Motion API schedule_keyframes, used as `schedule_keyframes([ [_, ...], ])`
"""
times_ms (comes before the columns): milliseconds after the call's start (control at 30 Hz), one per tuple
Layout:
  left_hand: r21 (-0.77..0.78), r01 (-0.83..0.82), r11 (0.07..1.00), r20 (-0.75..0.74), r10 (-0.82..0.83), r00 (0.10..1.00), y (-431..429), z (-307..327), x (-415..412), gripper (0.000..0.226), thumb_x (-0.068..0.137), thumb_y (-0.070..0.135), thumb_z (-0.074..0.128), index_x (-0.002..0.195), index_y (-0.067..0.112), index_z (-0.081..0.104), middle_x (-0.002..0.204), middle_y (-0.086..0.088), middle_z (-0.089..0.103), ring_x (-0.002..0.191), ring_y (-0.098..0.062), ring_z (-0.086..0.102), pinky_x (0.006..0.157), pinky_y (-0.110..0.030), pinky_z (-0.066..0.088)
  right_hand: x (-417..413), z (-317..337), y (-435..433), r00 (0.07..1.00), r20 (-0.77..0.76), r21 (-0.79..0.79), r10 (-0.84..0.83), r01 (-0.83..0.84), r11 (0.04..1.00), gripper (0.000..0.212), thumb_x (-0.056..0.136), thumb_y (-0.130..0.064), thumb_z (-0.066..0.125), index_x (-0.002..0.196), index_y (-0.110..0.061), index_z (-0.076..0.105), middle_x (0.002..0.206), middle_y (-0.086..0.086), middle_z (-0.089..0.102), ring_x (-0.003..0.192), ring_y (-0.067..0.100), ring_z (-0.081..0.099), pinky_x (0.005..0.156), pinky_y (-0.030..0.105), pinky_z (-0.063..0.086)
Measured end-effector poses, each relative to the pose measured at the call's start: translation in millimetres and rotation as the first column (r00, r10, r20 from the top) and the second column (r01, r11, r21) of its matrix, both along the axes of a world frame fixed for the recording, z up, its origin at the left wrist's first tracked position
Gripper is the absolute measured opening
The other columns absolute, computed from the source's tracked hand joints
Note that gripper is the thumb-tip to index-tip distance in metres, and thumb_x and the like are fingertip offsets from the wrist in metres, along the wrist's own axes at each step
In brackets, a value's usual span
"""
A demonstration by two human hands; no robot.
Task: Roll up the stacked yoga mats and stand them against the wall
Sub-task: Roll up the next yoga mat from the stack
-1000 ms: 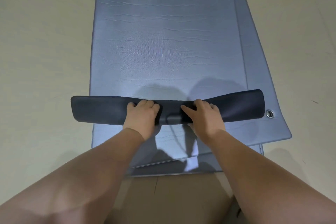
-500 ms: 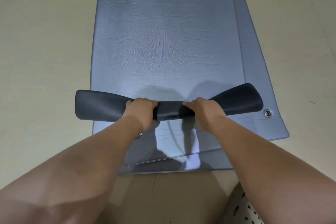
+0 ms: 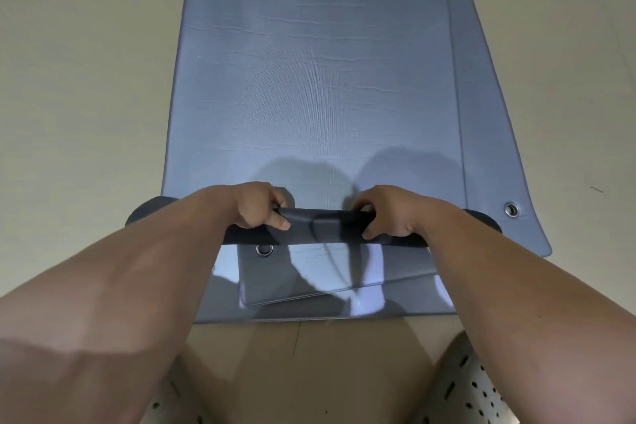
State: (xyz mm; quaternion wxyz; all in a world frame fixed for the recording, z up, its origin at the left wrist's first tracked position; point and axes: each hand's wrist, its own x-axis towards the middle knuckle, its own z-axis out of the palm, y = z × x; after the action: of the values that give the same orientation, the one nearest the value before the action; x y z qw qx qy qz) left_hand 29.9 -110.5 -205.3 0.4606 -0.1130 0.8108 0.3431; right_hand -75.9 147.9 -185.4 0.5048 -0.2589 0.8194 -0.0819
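Several blue-grey yoga mats lie stacked flat on the floor, running away from me. The top mat (image 3: 316,72) has its near end turned over into a dark, tight roll (image 3: 327,224) lying across the stack. My left hand (image 3: 258,205) grips the roll left of centre, fingers curled over it. My right hand (image 3: 389,213) grips it right of centre the same way. The roll's outer ends are partly hidden behind my forearms. Below the roll, the near ends of the lower mats (image 3: 309,279) show, one with a metal eyelet (image 3: 264,249). Another eyelet (image 3: 511,209) sits on the right-hand mat's corner.
Pale beige floor (image 3: 79,86) surrounds the mats on both sides. My knees in pale dotted fabric (image 3: 471,385) show at the bottom edge, with brown cardboard-like flooring (image 3: 309,354) between them. No wall is in view.
The roll has tightened and shifted a little along the mat. My fingers have curled from lying flat on the fold into a firm grip, and the lower mat's left eyelet has come into sight.
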Motion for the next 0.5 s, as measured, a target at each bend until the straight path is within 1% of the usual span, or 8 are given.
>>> schedule_keyframes([
  [100,-0.098,-0.044,0.994,-0.11,0.033,0.993,2,-6,-3,0.015,0.092,0.038,0.074,0.092,0.03,0.062,0.098,0.009,0.063,0.102,-0.02,0.058,0.085,-0.03,0.042,4,-8,13,0.991,-0.061,-0.104,-0.122,0.115,0.988,0.078,0.083,-0.022,0.085,0.151,-0.033,0.049,0.131,-0.001,0.059,0.117,0.021,0.056,0.093,0.03,0.042],
  [167,-0.268,-0.058,0.962,-0.191,0.006,0.982,8,-6,-5,0.019,0.093,0.046,0.069,0.095,0.034,0.055,0.094,0.012,0.056,0.102,-0.02,0.054,0.088,-0.035,0.041,11,-13,22,0.956,-0.267,-0.158,-0.119,0.079,0.984,0.083,0.083,-0.032,0.085,0.154,-0.037,0.043,0.139,0.002,0.059,0.125,0.026,0.055,0.099,0.037,0.046],
  [233,-0.447,-0.062,0.892,-0.275,-0.072,0.959,16,-6,-8,0.024,0.092,0.052,0.066,0.092,0.037,0.048,0.092,0.011,0.05,0.099,-0.019,0.045,0.089,-0.038,0.033,23,-18,26,0.831,-0.554,-0.192,-0.035,-0.087,0.978,0.073,0.081,-0.031,0.086,0.146,-0.032,0.055,0.138,0.007,0.059,0.123,0.034,0.055,0.1,0.046,0.045],
  [300,-0.543,-0.049,0.838,-0.3,-0.139,0.944,22,-7,-11,0.024,0.091,0.054,0.065,0.093,0.037,0.047,0.099,0.006,0.048,0.106,-0.023,0.045,0.09,-0.041,0.031,43,-26,24,0.681,-0.732,-0.24,-0.011,-0.242,0.94,0.058,0.077,-0.016,0.084,0.132,-0.02,0.069,0.125,0.014,0.063,0.108,0.04,0.059,0.091,0.048,0.045],
  [367,-0.581,-0.062,0.811,-0.305,-0.147,0.941,25,-9,-10,0.028,0.091,0.056,0.064,0.105,0.034,0.053,0.11,0.001,0.051,0.115,-0.026,0.046,0.094,-0.043,0.033,65,-33,23,0.635,-0.772,-0.266,-0.01,-0.309,0.913,0.059,0.071,-0.01,0.081,0.129,-0.011,0.071,0.121,0.018,0.064,0.105,0.042,0.06,0.091,0.05,0.045],
  [400,-0.597,-0.076,0.799,-0.315,-0.147,0.938,26,-11,-8,0.035,0.09,0.057,0.064,0.112,0.032,0.055,0.115,0.0,0.053,0.116,-0.028,0.047,0.095,-0.044,0.034,75,-37,23,0.637,-0.771,-0.236,0.011,-0.302,0.924,0.065,0.068,-0.015,0.082,0.132,-0.008,0.069,0.126,0.021,0.062,0.112,0.044,0.059,0.099,0.053,0.045],
  [433,-0.611,-0.104,0.784,-0.34,-0.142,0.93,28,-14,-5,0.04,0.09,0.057,0.065,0.117,0.029,0.055,0.118,-0.002,0.055,0.115,-0.029,0.047,0.095,-0.044,0.034,81,-40,23,0.647,-0.759,-0.16,0.071,-0.29,0.943,0.075,0.066,-0.022,0.083,0.137,-0.006,0.064,0.134,0.024,0.059,0.123,0.046,0.056,0.109,0.058,0.042],
  [500,-0.636,-0.185,0.749,-0.445,-0.16,0.881,34,-18,4,0.042,0.09,0.052,0.066,0.121,0.026,0.054,0.115,-0.004,0.057,0.109,-0.03,0.049,0.091,-0.044,0.035,85,-41,21,0.651,-0.711,0.065,0.266,-0.316,0.947,0.093,0.074,-0.036,0.08,0.155,-0.006,0.045,0.155,0.028,0.042,0.145,0.047,0.038,0.122,0.066,0.023],
])
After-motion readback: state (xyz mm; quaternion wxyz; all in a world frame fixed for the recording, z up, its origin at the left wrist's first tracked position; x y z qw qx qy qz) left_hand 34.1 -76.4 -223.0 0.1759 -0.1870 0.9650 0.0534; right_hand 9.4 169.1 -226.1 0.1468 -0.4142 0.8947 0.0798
